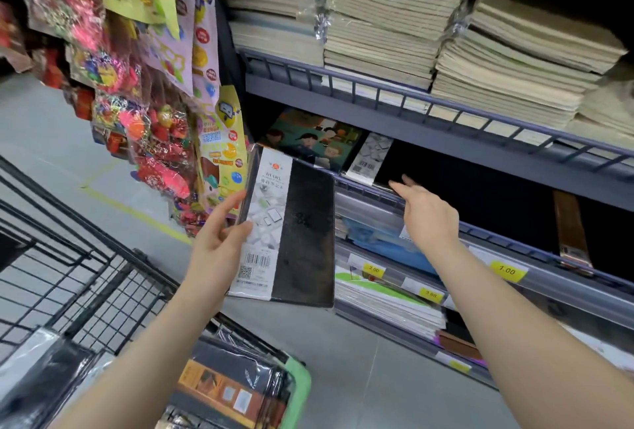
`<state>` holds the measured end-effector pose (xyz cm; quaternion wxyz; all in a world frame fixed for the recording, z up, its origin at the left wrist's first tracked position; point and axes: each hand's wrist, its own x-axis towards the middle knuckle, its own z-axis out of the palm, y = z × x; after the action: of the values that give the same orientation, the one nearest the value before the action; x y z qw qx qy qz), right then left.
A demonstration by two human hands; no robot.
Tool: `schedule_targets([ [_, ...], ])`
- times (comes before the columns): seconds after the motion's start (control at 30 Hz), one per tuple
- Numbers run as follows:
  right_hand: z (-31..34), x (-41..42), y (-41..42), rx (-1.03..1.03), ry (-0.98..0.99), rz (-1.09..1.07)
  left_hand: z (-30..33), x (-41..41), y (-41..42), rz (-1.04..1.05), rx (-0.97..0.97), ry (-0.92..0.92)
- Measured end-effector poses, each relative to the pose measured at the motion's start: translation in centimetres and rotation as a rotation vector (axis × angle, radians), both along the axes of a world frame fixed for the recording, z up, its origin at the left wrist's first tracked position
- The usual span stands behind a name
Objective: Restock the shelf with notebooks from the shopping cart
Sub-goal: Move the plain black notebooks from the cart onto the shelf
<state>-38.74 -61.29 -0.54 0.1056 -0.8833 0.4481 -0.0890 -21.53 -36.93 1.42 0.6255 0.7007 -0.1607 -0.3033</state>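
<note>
A black diary notebook, sealed in clear film, is held by the left hand just in front of the middle shelf — thumb across the white band of the cover, fingers curled behind the spine edge. It is judged stiff-covered and fairly light, though the wrap is likely slippery; a grip along the spine or a flat support beneath would suit it best. The right hand is held open, fingers stretched toward the shelf's rail, gripping nothing. On that shelf a matching black diary and an illustrated book are seen lying flat. More wrapped notebooks are stacked in the shopping cart — how many cannot be told.
</note>
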Motion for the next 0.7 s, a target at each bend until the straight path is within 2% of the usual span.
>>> schedule_targets([
  [0.07, 0.3, -0.5, 1.4, -0.012, -0.063, 0.028, 0.4, -0.1, 0.3, -0.006, 0.000, 0.003],
  [0.13, 0.4, -1.2, 3.5, 0.086, -0.269, 0.067, 0.7, -0.2, 0.3, -0.011, 0.002, 0.003],
  [0.23, 1.0, -1.4, 6.9, 0.546, -0.587, 0.022, 1.7, -0.6, -1.0, 0.002, -0.021, -0.008],
  [0.3, 1.6, -1.0, 8.4, 0.939, -0.716, -0.053, 2.6, -1.0, -2.5, 0.003, -0.030, -0.013],
  [0.37, 1.8, -0.9, 8.9, 1.151, -0.764, -0.054, 3.0, -0.9, -3.9, -0.026, -0.042, -0.014],
  [0.47, 1.7, -1.7, 9.0, 1.213, -0.823, 0.001, 2.6, -0.7, -5.3, -0.076, -0.024, 0.034],
  [0.57, 2.2, -2.8, 8.8, 1.272, -0.962, -0.052, 2.0, -0.4, -5.7, -0.171, -0.007, 0.115],
  [0.7, 1.7, -3.9, 7.6, 1.230, -1.037, -0.133, 1.8, -1.4, -5.0, -0.316, 0.143, -0.015],
])
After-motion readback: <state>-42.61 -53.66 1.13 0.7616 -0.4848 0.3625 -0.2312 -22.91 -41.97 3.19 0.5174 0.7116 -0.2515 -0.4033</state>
